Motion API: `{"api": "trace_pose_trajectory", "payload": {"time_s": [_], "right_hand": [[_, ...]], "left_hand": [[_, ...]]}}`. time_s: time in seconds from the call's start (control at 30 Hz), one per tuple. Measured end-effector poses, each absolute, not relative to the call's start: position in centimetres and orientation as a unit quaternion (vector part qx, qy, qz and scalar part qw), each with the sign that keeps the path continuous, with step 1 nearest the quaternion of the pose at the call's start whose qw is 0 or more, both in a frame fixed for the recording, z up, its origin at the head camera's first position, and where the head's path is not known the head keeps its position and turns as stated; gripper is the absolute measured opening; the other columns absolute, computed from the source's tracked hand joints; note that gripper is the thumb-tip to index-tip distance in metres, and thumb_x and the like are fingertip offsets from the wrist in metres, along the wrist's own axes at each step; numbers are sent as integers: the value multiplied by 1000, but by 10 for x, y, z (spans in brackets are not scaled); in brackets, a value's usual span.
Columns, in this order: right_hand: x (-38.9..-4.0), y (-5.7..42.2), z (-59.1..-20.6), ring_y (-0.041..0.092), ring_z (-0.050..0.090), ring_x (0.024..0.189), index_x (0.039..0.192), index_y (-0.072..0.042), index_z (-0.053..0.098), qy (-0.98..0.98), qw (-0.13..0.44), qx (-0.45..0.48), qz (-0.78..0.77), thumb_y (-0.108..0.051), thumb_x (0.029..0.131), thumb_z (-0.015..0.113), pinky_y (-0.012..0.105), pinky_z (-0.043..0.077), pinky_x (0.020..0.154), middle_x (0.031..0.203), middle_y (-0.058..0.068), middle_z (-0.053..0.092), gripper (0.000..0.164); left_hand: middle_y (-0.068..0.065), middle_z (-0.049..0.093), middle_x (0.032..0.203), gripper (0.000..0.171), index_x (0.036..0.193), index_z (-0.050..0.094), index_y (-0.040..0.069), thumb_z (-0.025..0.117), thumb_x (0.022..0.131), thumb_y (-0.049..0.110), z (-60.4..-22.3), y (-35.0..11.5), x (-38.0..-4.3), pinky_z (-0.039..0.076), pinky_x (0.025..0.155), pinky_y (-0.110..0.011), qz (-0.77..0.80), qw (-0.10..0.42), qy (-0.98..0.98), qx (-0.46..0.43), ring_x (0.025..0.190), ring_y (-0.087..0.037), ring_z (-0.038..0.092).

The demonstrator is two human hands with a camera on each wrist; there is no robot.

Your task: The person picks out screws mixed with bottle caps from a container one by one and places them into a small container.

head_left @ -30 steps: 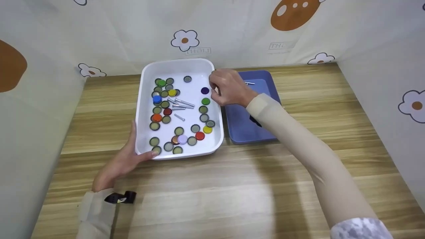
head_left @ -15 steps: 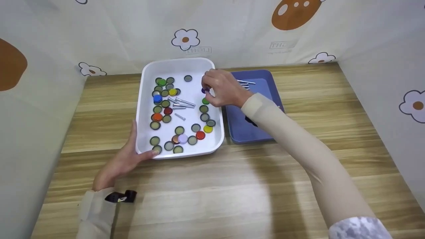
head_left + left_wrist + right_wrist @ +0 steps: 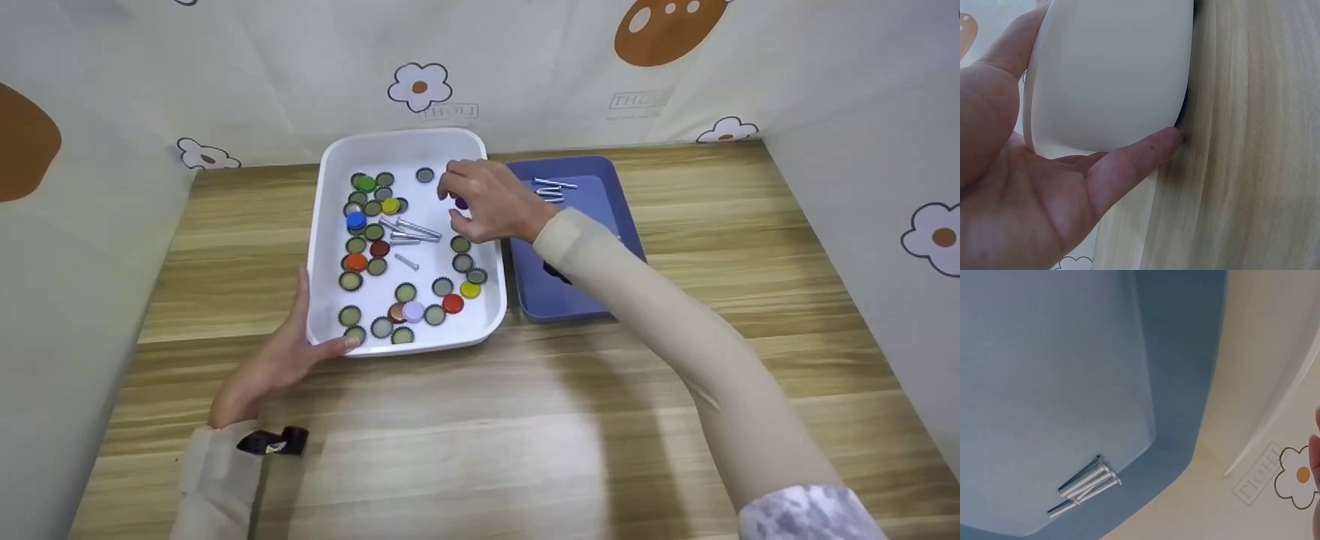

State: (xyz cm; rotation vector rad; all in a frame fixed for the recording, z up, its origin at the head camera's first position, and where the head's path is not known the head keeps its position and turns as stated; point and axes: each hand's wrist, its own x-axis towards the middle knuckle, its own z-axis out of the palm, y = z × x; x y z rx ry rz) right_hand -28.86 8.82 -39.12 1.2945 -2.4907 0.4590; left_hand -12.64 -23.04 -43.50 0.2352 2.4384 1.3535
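My left hand [image 3: 281, 367] grips the near left corner of a white tray [image 3: 427, 262], its thumb over the rim; the left wrist view has the fingers along the outer wall [image 3: 1112, 73]. Several bottle caps lie in this tray, many grey-green undersides up, others coloured, such as a red cap [image 3: 452, 303] and a blue cap [image 3: 356, 220]. Among them lies a small pile of metal screws [image 3: 409, 232]. Over the tray's right side hovers my right hand [image 3: 491, 201], fingers bent, thumb apart, nothing visibly held. A purple cap [image 3: 460, 202] shows between thumb and fingers.
Right of the white tray stands a blue tray [image 3: 555, 296] with several screws [image 3: 550, 192] near its far end, also seen as screws [image 3: 1086, 486] in the right wrist view. Both trays stand on a wooden table [image 3: 465, 442] before a flower-patterned curtain [image 3: 540, 67].
My right hand has moved left from the white tray's right rim to above the purple cap, now covering the green cap beside it. More screws show in the blue tray. My left hand stays put.
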Motion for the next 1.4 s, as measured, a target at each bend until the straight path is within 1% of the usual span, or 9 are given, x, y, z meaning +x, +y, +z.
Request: {"api": "trace_pose_trajectory", "payload": {"time_s": [0.17, 0.3, 0.53, 0.63, 0.73, 0.83, 0.93, 1.17, 1.4], "right_hand": [[-286, 82, -387, 26, 66, 83, 106, -6, 69, -880, 115, 435, 153, -27, 83, 57, 40, 56, 72, 100, 11, 67, 34], [-285, 76, -384, 26, 64, 84, 112, -8, 68, -892, 83, 422, 137, -30, 84, 58, 41, 56, 75, 107, 11, 66, 37], [-285, 65, -379, 28, 62, 91, 117, -7, 67, -907, 26, 408, 105, -34, 88, 59, 42, 56, 87, 115, 12, 64, 40], [-286, 61, -378, 28, 63, 97, 119, -8, 67, -910, 5, 404, 99, -35, 89, 59, 42, 55, 92, 119, 12, 64, 41], [-286, 59, -378, 28, 62, 100, 121, -8, 66, -911, -9, 400, 100, -36, 89, 59, 42, 54, 95, 123, 11, 64, 43], [-286, 56, -378, 26, 63, 102, 122, -8, 66, -912, -14, 397, 105, -36, 89, 60, 42, 54, 96, 123, 10, 64, 43], [-285, 54, -379, 25, 63, 100, 122, -9, 66, -912, -19, 395, 107, -36, 89, 61, 40, 55, 94, 121, 9, 64, 43], [-283, 46, -378, 24, 62, 100, 123, -9, 68, -912, -38, 394, 110, -35, 90, 65, 38, 56, 91, 118, 9, 64, 42], [-282, 38, -377, 24, 60, 106, 120, -10, 72, -918, -68, 381, 86, -37, 90, 68, 40, 55, 96, 120, 10, 64, 41]], "left_hand": [[-18, -2, 170, 125, 153, -33, 33, 75, 90, 24, -434, -230, -127, 4, 127, -58, 479, 171, 856, 89, 152, -46, 18], [-16, -8, 170, 124, 152, -33, 33, 74, 91, 22, -434, -230, -126, 2, 127, -58, 482, 170, 855, 94, 154, -45, 13], [-21, -5, 168, 127, 152, -35, 29, 75, 90, 23, -432, -230, -125, 4, 127, -58, 473, 175, 860, 80, 151, -48, 17], [-21, -7, 168, 127, 151, -37, 26, 75, 90, 26, -431, -231, -125, 3, 126, -59, 469, 182, 861, 72, 152, -49, 13], [-20, -3, 169, 126, 151, -36, 31, 74, 90, 26, -431, -231, -125, 4, 126, -59, 472, 183, 859, 75, 151, -48, 17], [-20, 5, 169, 125, 151, -35, 35, 74, 90, 24, -433, -231, -126, 8, 127, -58, 476, 181, 856, 84, 149, -46, 27], [-21, 7, 168, 126, 151, -35, 36, 74, 90, 23, -433, -231, -125, 10, 127, -58, 475, 178, 858, 86, 147, -47, 31], [-20, 0, 169, 126, 149, -37, 34, 74, 91, 28, -431, -231, -124, 6, 126, -59, 461, 191, 864, 68, 150, -47, 22], [-20, -1, 169, 126, 150, -36, 35, 74, 90, 28, -431, -231, -125, 6, 127, -58, 465, 188, 862, 70, 150, -47, 24]]}}
